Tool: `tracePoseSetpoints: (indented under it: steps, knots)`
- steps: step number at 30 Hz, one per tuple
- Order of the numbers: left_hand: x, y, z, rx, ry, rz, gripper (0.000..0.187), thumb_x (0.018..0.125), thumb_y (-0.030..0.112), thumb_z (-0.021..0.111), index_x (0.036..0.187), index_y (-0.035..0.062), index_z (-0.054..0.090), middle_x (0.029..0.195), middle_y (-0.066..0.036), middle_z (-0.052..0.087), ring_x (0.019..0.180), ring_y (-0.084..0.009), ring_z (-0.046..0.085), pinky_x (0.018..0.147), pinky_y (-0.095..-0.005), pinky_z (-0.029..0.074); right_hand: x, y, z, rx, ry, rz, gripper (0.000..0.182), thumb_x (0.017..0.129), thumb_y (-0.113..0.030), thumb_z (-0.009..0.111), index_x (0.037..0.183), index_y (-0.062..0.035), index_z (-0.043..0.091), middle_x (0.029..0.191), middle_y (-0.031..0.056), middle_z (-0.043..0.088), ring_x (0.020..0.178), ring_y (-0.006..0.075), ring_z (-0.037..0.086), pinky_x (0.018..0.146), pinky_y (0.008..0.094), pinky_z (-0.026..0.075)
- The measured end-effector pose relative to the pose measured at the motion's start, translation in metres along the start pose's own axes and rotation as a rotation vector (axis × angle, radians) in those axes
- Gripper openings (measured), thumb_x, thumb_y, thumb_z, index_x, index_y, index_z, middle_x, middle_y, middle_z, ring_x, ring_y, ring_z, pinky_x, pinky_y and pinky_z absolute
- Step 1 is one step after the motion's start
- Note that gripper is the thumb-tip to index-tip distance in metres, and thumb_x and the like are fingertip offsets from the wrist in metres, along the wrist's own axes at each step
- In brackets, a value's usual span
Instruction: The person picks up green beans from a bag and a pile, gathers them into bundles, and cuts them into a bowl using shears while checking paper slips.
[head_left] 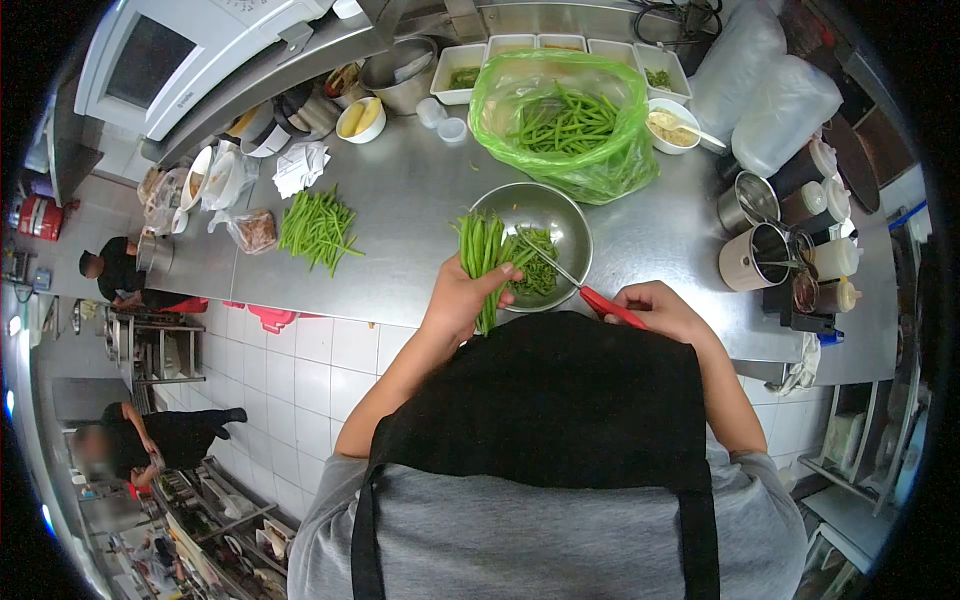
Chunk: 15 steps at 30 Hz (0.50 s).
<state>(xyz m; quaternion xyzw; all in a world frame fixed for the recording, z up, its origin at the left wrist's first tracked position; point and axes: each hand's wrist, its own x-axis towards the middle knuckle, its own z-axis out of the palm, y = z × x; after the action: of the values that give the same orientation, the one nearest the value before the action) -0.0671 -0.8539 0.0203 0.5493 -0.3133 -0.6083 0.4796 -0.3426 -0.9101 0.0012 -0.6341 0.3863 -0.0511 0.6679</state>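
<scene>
My left hand (474, 290) is closed around a bunch of long green beans (481, 243) at the left rim of a steel bowl (573, 232). Short cut pieces of green bean (537, 272) lie in the bowl. On the right, my right hand (655, 308) grips the red handles of a pair of scissors (606, 302). Their metal blades reach left over the bowl, with the tips close to the bunch. Behind the bowl stands an open green plastic bag (610, 180) of whole green beans (568, 122). Another pile of green beans (318, 230) lies on the counter to the left.
White containers (455, 96) line the back of the steel counter (400, 240). A bowl with a spoon (673, 127) sits right of the bag. Pots (752, 258) and bottles (837, 258) crowd the right end. Two people (165, 435) stand at far left.
</scene>
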Motion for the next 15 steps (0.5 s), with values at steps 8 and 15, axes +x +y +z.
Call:
tracePoseSetpoints:
  steps: [8,15]
  knots:
    - [0.0,-0.002,-0.004,0.116,-0.001,-0.04,0.02,0.086,0.008,0.056,0.102,-0.003,0.052,0.083,-0.013,0.062,0.062,-0.0136,0.056,0.05,-0.0241,0.047,-0.006,0.004,0.004,0.081,0.093,-0.014,0.007,0.078,-0.006,0.063,0.081,-0.0005,0.06,0.071,-0.0013,0.059,0.065,0.0045,0.053,0.059,0.0203,0.041]
    - [0.001,-0.004,-0.005,0.142,-0.001,-0.029,0.018,0.086,0.009,0.057,0.099,-0.0035,0.054,0.082,-0.013,0.062,0.059,-0.0128,0.056,0.049,-0.0236,0.046,-0.028,-0.018,0.002,-0.036,0.163,-0.114,0.011,0.075,-0.008,0.067,0.076,0.0005,0.059,0.066,0.0024,0.059,0.059,0.0067,0.053,0.054,0.0221,0.041]
